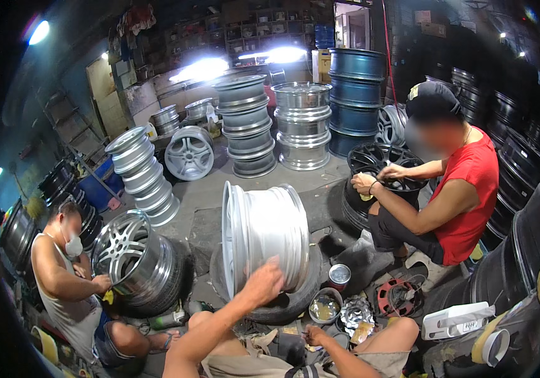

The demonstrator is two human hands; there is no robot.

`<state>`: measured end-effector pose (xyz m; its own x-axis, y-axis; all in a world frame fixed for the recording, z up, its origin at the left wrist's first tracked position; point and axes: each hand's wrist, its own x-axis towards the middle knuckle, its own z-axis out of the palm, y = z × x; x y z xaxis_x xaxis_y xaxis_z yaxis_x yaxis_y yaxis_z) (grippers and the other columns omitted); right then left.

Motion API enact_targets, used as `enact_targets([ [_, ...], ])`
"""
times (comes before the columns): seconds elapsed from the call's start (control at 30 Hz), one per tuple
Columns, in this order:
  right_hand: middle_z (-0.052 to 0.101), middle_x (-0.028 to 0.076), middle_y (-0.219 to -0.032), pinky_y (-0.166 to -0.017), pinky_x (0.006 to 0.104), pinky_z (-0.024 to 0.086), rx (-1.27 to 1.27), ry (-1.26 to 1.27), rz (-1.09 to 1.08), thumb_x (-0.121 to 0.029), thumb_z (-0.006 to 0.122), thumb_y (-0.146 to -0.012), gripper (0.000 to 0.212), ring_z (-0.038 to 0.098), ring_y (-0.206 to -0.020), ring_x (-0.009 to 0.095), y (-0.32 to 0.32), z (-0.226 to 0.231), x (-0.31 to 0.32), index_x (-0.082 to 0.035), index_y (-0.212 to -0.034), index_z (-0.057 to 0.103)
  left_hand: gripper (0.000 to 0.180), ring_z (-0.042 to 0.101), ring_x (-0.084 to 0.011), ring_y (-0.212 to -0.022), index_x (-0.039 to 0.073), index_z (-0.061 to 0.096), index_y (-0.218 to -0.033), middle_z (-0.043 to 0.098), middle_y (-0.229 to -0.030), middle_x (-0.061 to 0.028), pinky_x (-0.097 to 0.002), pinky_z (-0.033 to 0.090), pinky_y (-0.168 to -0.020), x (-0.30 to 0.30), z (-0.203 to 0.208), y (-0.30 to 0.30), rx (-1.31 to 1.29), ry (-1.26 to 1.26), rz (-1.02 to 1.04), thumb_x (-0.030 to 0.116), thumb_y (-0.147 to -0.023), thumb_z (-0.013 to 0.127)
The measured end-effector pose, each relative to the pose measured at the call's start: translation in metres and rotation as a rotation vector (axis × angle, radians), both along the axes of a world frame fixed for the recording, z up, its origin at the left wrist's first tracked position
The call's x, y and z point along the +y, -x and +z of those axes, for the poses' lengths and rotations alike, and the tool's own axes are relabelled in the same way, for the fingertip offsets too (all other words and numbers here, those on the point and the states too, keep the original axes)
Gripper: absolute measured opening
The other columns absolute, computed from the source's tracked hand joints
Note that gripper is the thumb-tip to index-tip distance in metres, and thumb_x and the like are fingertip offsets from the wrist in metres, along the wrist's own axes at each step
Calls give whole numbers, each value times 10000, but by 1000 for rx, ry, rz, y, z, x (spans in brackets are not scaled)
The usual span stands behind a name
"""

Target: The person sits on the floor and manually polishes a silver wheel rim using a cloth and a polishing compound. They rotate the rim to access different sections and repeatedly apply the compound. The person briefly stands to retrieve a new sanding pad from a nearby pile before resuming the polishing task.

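Note:
Before me a silver wheel rim (276, 230) stands on its edge on a black tyre (292, 309) lying flat. My left hand (265, 283) is against the lower part of the rim's barrel, its fingers curled; whatever lies under them is hidden. Low over my lap, my right hand (313, 335) is closed, and I cannot make out what it holds. Beside the right hand are a tub with pale contents (325, 306), a crumpled foil-lined dish (357, 313) and a round can (339, 275).
At left a masked person (62, 264) works on a polished rim (134, 258). A person in red (465, 195) at right handles a black rim (386, 165). Stacked rims (245, 126) stand behind. A red reel (398, 297) and a white box-shaped thing (458, 320) lie at right.

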<state>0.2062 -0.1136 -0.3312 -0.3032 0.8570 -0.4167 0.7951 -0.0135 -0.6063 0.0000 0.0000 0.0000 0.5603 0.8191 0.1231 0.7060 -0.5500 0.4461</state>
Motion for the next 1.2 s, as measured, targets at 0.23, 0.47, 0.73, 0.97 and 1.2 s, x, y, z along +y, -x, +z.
enact_targets([
  [0.23,681,170,-866,-740,454,504,35,-42,15,-387,697,-813,338,648,-860,378,-3,30,-1,-83,-929,606,539,378,-337,-1335,7,549,-1282,479,-1384,-150,-556,270,-1101,90,51,-5,336,-645,141,398,-911,557],
  [0.47,702,150,-857,-737,427,526,39,-24,-64,-396,735,-750,330,673,-837,334,-3,37,-3,-94,-876,693,680,264,-338,-1417,13,449,-1392,364,-1497,-149,-602,155,-1141,81,22,-9,507,-659,115,484,-908,533],
  [0.73,713,122,-838,-716,405,534,61,-62,-1,-313,738,-739,251,687,-805,307,0,31,1,-108,-883,714,666,187,-367,-1443,173,348,-1482,269,-1540,-166,-621,85,-1147,63,13,-10,551,-681,56,493,-923,519],
  [0.97,699,127,-754,-671,386,530,151,-64,-90,-260,771,-719,224,684,-715,280,0,32,-5,-96,-859,710,620,166,-370,-1450,185,405,-1448,228,-1556,-183,-623,127,-1141,34,-3,-8,572,-648,27,477,-917,538],
  [1.2,587,123,-727,-640,396,473,313,-384,-310,-148,754,-755,191,589,-686,274,5,111,3,-40,-898,689,501,307,-386,-1387,153,532,-1334,337,-1496,-194,-576,202,-1137,86,82,4,217,-705,284,313,-869,631],
])
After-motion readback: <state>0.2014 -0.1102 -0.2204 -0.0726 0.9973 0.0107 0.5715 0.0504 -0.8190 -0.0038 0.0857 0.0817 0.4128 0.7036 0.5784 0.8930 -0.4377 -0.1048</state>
